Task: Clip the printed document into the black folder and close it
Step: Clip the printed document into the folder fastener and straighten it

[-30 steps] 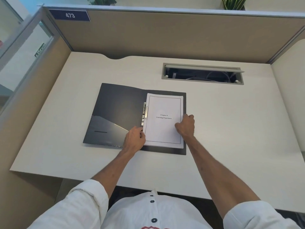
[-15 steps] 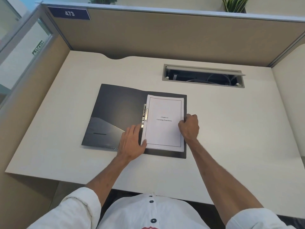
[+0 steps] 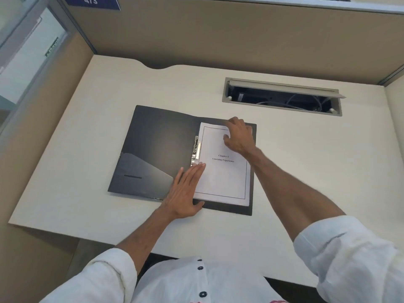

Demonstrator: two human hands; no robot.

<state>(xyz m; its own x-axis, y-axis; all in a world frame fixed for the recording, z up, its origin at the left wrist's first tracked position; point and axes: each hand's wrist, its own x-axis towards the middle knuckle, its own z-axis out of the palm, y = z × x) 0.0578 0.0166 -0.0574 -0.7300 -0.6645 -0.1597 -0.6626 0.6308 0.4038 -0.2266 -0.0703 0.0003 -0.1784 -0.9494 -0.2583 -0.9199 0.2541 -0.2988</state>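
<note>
Left hand point(image 3: 185, 189): flat, fingers spread, pressing printed document's point(image 3: 223, 169) lower-left edge beside metal clip point(image 3: 196, 150). Right hand point(image 3: 239, 136): curled, fingertips on document's top-right corner, moved up from mid-right edge. Open black folder point(image 3: 161, 145) beneath both.

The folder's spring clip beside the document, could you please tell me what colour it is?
Shiny silver metal: the spring clip shows best in the head view, on the black folder.

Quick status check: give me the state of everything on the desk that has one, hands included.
Black folder: open flat on the desk.
Printed document: lying on the folder's right half, beside the metal clip.
Metal clip: cannot tell if it grips the pages.
Cable hatch: lid raised, cables showing.
Left hand: flat, holding nothing.
Right hand: on the document's top corner.
</note>
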